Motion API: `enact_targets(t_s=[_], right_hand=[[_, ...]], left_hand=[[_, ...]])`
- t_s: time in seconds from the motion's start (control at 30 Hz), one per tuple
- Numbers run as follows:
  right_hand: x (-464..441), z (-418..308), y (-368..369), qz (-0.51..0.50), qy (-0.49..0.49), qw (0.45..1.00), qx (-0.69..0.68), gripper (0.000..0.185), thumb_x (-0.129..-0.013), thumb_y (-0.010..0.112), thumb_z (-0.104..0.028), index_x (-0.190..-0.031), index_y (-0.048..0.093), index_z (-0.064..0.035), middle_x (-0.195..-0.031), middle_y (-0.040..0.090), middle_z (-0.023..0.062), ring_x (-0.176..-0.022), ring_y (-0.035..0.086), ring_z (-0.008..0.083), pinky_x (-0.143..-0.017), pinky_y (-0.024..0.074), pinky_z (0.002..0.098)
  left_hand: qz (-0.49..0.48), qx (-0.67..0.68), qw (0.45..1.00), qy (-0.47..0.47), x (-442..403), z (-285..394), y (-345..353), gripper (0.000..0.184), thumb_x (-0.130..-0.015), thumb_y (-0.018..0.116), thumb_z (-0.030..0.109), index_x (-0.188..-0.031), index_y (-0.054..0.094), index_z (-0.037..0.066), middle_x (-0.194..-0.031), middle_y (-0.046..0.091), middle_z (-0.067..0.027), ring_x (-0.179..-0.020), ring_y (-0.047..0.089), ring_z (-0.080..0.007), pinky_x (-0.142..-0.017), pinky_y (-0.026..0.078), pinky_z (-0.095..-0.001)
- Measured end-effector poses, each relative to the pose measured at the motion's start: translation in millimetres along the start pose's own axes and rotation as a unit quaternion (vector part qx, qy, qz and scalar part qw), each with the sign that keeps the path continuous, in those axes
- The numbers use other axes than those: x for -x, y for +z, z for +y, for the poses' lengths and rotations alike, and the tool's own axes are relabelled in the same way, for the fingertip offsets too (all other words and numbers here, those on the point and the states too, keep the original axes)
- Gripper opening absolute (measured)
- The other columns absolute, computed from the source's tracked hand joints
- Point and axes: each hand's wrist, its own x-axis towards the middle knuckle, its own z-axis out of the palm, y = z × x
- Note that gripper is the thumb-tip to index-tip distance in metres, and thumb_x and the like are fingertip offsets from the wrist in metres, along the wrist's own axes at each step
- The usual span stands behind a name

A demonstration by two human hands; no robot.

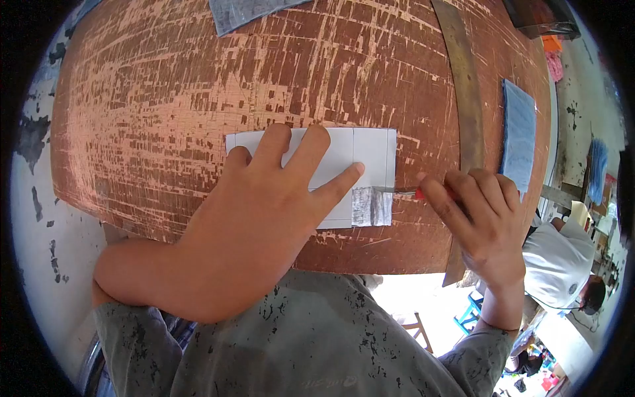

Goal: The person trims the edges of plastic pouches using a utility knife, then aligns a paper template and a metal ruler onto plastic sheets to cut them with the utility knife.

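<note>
My left hand (274, 172) lies with its fingers spread on a white sheet (374, 149) marked with thin lines, on the scratched brown table. At the sheet's lower right is a small grey, shiny patch (372, 206). Just right of the sheet, my right hand (479, 212) is closed around a red-handled tool (420, 193). The tool's thin dark tip points left and reaches the sheet's right edge above the grey patch. Most of the handle is hidden by my fingers.
A long metal strip (463, 92) runs down the table's right part. Beyond it lies a blue folded piece (518, 135); another grey-blue piece (251, 12) is at the top. A dark plastic item (541, 16) sits top right. Another person in white (562, 255) is at the right.
</note>
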Motion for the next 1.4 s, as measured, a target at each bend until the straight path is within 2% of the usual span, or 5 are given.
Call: enact_targets(t_s=[0.77,1.2,1.27,1.3,1.4], right_hand=[[7,13,1,-0.001,0.012,0.999,-0.035,0.044,-0.087,0.066,-0.018,-0.13,0.072,-0.0136,-0.113,0.065,0.0033,-0.102,0.062,0.02,-0.085,0.0462,0.0384],[21,20,8,0.015,0.027,0.998,-0.058,0.044,-0.083,0.069,-0.015,-0.127,0.073,-0.0107,-0.107,0.067,0.0023,-0.098,0.062,0.0203,-0.083,0.0458,0.0371],[29,11,-3,0.052,0.114,0.987,-0.104,0.043,-0.082,0.075,-0.007,-0.125,0.072,-0.0069,-0.1,0.068,0.0047,-0.088,0.064,0.0243,-0.076,0.0474,0.0387],[32,1,-6,0.052,0.116,0.986,-0.105,0.043,-0.082,0.075,-0.007,-0.125,0.072,-0.0069,-0.1,0.068,0.0047,-0.088,0.064,0.0243,-0.076,0.0474,0.0387],[39,-54,-16,0.069,0.323,0.91,-0.25,0.033,-0.087,0.076,0.001,-0.118,0.069,-0.0028,-0.089,0.069,0.0144,-0.072,0.068,0.0325,-0.063,0.052,0.044]], left_hand=[[-0.01,0.013,1.0,0.007,-1,-2,-2,0.065,-0.095,0.055,-0.002,-0.155,0.059,0.022,-0.144,0.047,-0.0227,-0.129,0.052,-0.0403,-0.107,0.051,-0.053],[-0.029,0.021,0.999,0.018,0,-3,-5,0.066,-0.096,0.053,-0.004,-0.157,0.056,0.019,-0.149,0.044,-0.0247,-0.133,0.05,-0.0438,-0.109,0.05,-0.0542],[-0.022,0.026,0.999,0.021,0,-4,-4,0.068,-0.094,0.054,-0.006,-0.157,0.055,0.018,-0.147,0.044,-0.0247,-0.13,0.051,-0.0421,-0.107,0.05,-0.0534],[-0.022,0.025,0.999,0.022,1,-4,-3,0.068,-0.094,0.054,-0.006,-0.157,0.055,0.018,-0.147,0.044,-0.0247,-0.13,0.051,-0.0421,-0.107,0.05,-0.0534],[-0.02,0.027,0.999,0.025,0,-4,-3,0.069,-0.091,0.055,-0.006,-0.156,0.056,0.018,-0.143,0.046,-0.0245,-0.126,0.052,-0.0413,-0.105,0.051,-0.0527]])
